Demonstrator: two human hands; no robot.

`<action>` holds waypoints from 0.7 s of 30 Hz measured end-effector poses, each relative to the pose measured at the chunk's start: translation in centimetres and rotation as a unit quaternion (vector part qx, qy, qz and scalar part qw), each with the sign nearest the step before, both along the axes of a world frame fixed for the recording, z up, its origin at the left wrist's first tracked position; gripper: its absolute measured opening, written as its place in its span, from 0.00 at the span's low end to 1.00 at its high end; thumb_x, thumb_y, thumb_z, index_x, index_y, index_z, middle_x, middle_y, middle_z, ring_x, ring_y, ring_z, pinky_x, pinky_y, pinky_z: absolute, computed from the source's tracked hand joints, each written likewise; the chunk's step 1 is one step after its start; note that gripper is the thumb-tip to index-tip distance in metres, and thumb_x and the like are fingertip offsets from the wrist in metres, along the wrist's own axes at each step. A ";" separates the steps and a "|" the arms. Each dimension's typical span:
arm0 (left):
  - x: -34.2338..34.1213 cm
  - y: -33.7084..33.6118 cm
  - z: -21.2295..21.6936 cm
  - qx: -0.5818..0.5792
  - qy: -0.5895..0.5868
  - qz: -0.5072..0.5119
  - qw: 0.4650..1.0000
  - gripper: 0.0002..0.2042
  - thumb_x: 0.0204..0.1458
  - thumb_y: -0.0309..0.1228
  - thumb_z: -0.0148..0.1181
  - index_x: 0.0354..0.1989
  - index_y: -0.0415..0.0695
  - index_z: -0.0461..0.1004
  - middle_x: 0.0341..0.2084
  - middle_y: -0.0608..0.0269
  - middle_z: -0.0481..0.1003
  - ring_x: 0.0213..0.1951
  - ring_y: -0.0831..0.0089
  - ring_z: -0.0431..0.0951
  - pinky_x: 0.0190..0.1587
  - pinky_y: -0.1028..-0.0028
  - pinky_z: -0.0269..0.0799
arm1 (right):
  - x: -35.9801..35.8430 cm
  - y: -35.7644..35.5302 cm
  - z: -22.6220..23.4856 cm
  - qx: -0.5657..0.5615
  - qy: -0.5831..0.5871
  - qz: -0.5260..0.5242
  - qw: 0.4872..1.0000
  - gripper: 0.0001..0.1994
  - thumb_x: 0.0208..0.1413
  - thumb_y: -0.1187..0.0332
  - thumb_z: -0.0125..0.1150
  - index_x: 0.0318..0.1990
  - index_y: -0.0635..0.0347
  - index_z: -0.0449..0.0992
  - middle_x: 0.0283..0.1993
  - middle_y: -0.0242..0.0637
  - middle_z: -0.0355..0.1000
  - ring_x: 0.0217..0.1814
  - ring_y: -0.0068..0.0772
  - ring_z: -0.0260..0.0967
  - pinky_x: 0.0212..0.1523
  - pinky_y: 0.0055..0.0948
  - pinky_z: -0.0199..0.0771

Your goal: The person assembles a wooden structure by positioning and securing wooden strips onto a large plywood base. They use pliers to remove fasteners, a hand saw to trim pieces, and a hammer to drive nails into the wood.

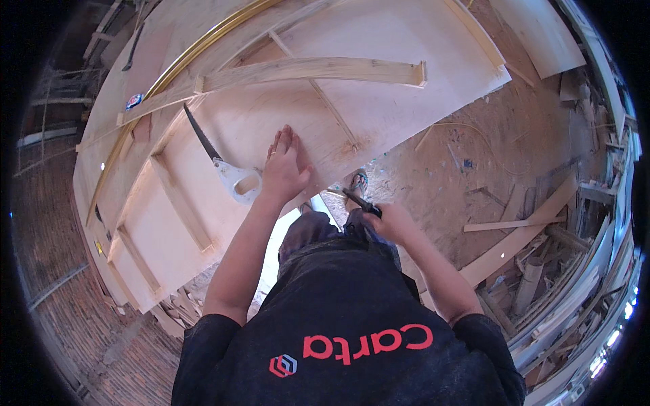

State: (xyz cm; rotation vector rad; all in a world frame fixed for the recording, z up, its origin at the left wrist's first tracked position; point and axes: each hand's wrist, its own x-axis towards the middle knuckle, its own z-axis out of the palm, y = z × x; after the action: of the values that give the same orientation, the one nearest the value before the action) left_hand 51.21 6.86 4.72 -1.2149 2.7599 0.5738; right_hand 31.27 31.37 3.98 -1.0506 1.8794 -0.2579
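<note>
My left hand (284, 170) lies flat on a pale plywood panel (250, 128), fingers stretched out and pointing away from me. Just left of it rests a handsaw (237, 181) with a white handle, its dark blade angled to the far left. My right hand (394, 222) is closed round a short dark hand tool (361, 201), held off the panel's near edge above my feet; its exact kind is hard to make out. Thin wooden strips form a frame on the panel, and one long batten (311, 70) lies across its far part.
A small blue-and-white item (134, 101) sits at the far left near a gold-coloured strip (196, 49). On the dusty floor to the right are loose boards (518, 224) and a thin cord (474, 128). Stacked planks and offcuts (575, 298) line the right side.
</note>
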 end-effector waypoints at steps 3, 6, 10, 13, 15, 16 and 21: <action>-0.3 -0.6 1.0 0.036 -0.021 -0.018 0.999 0.45 0.48 0.38 0.68 0.75 0.33 0.54 0.78 0.43 0.45 0.78 0.50 0.47 0.75 0.55 0.55 | -0.3 2.7 0.4 0.058 -0.002 -0.062 0.996 0.20 0.60 0.51 0.65 0.41 0.62 0.83 0.34 0.55 0.79 0.40 0.57 0.80 0.42 0.48 0.77; -0.1 -1.0 1.6 0.058 -0.060 -0.035 0.996 0.47 0.48 0.38 0.69 0.76 0.34 0.52 0.79 0.44 0.43 0.79 0.50 0.46 0.75 0.59 0.57 | -0.6 3.0 1.4 0.056 -0.058 -0.135 0.987 0.19 0.59 0.52 0.66 0.41 0.62 0.82 0.30 0.51 0.78 0.36 0.48 0.79 0.40 0.44 0.76; -0.4 -1.4 2.0 0.069 -0.089 -0.046 0.993 0.49 0.48 0.39 0.69 0.77 0.35 0.49 0.79 0.45 0.41 0.79 0.51 0.44 0.76 0.62 0.58 | -0.7 -0.2 2.0 0.070 -0.306 -0.258 0.914 0.12 0.65 0.58 0.63 0.42 0.58 0.80 0.38 0.35 0.80 0.35 0.24 0.74 0.39 0.32 0.74; -0.4 -1.8 2.3 0.093 -0.091 -0.047 0.990 0.50 0.47 0.39 0.69 0.77 0.36 0.48 0.79 0.47 0.41 0.79 0.53 0.43 0.76 0.62 0.57 | -1.3 -3.3 2.4 0.102 -0.448 -0.307 0.834 0.09 0.70 0.59 0.57 0.48 0.53 0.77 0.47 0.34 0.82 0.37 0.19 0.71 0.43 0.29 0.74; -0.1 -2.0 2.2 0.092 -0.084 -0.045 0.991 0.50 0.47 0.38 0.69 0.77 0.36 0.49 0.80 0.48 0.40 0.79 0.54 0.43 0.76 0.62 0.57 | -1.5 -4.8 2.4 0.105 -0.505 -0.363 0.776 0.12 0.71 0.56 0.57 0.48 0.54 0.78 0.45 0.36 0.82 0.35 0.19 0.70 0.39 0.28 0.74; -0.2 -1.9 2.4 0.093 -0.080 -0.045 0.991 0.50 0.47 0.38 0.69 0.77 0.37 0.49 0.80 0.48 0.40 0.79 0.54 0.43 0.76 0.62 0.57 | -2.3 -5.2 1.8 0.123 -0.548 -0.335 0.757 0.14 0.72 0.55 0.54 0.49 0.54 0.76 0.49 0.38 0.82 0.37 0.20 0.71 0.43 0.30 0.74; 0.0 -1.8 2.2 0.088 -0.069 -0.041 0.993 0.49 0.45 0.37 0.71 0.76 0.36 0.52 0.79 0.46 0.41 0.79 0.52 0.45 0.75 0.61 0.60 | -3.7 -5.7 1.0 0.157 -0.602 -0.333 0.709 0.18 0.72 0.51 0.52 0.58 0.51 0.76 0.54 0.36 0.79 0.49 0.29 0.76 0.53 0.45 0.76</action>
State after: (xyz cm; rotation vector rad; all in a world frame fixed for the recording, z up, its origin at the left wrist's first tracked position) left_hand 51.20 5.06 6.91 -1.0555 2.5693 0.6827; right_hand 27.59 25.69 5.02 0.1875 0.8938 -0.7820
